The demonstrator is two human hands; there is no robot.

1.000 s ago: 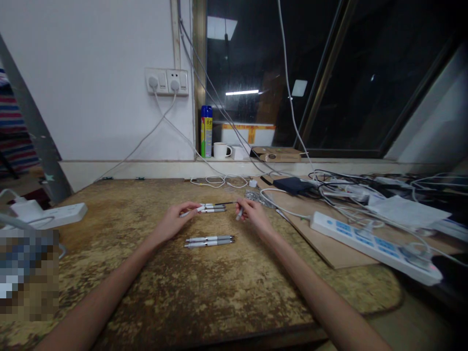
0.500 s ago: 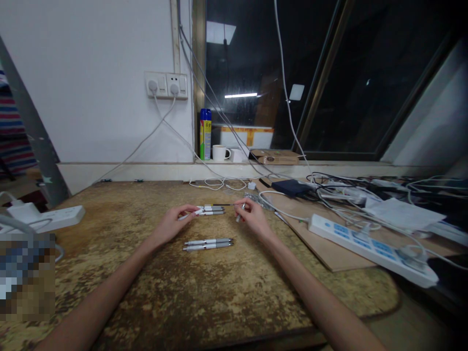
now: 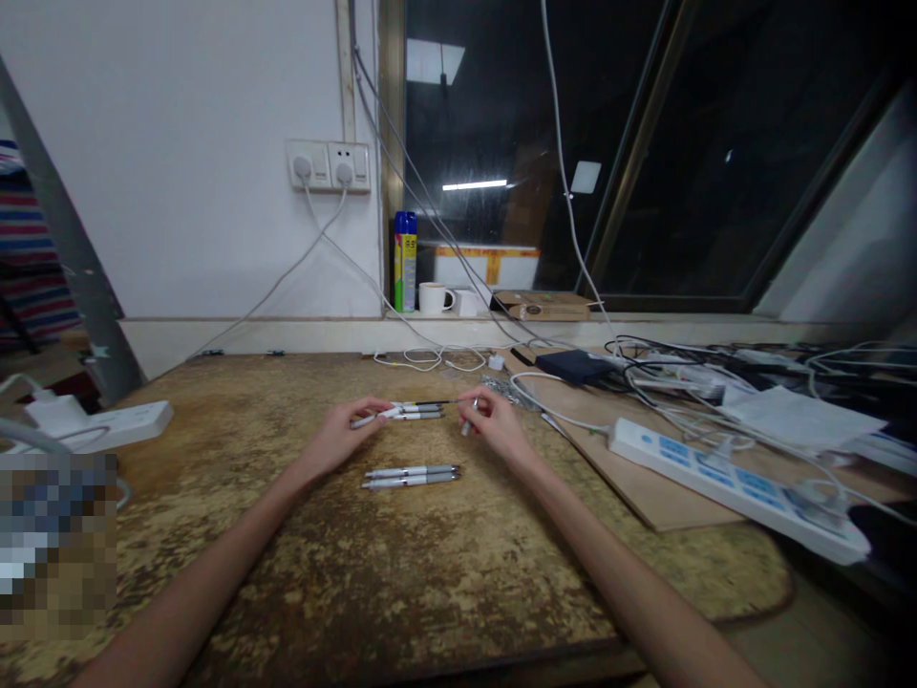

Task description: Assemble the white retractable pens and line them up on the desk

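Note:
My left hand (image 3: 352,425) is closed in a pinch on a white pen barrel (image 3: 388,412), which tilts slightly over the table. In my right hand (image 3: 491,418), the fingers are closed around a short grey and silvery pen part (image 3: 467,426). A thin dark pen refill (image 3: 448,401) spans the gap toward my right fingertips; its far end is hard to make out. Just beside my left fingertips lie white and grey pens (image 3: 424,415), partly hidden. Nearer to me, two more white and grey pens (image 3: 412,476) rest side by side on the worn wooden table (image 3: 373,573).
A white power strip (image 3: 737,492) lies on a brown board at the right, among tangled cables. Another power strip (image 3: 139,425) sits at the left edge. Along the back, a white cable (image 3: 422,358) is coiled. A mug (image 3: 433,298) and spray can (image 3: 405,263) stand on the sill.
The view has shifted slightly. Both hands keep nearly the same place and hold, with the white barrel tilted a little differently in my left fingers.

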